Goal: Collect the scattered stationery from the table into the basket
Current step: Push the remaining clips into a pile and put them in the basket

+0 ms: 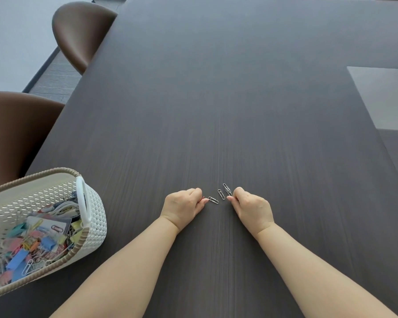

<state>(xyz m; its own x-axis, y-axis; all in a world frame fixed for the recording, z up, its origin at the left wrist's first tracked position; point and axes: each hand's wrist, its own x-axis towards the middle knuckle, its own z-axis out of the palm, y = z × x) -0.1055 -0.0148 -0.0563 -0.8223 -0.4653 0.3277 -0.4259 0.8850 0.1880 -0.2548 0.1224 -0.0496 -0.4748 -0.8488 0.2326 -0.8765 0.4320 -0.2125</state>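
Several silver paper clips lie on the dark table [239, 111] between my hands: one [213, 200] by my left fingertips, one [221, 194] in the middle, and a pair [227, 188] by my right fingers. My left hand [184, 206] has curled fingers and seems to pinch something small and red at the left clip's end. My right hand [251, 207] is curled too, its fingertips pinching the end of the rightmost clip. The white perforated basket [94, 203] stands at the left, holding coloured binder clips, paper clips and other stationery.
Two brown chairs [78, 33] stand along the table's left edge, one at the back and one [14, 131] just behind the basket. A pale grey rectangular panel [384, 95] lies on the table at the right.
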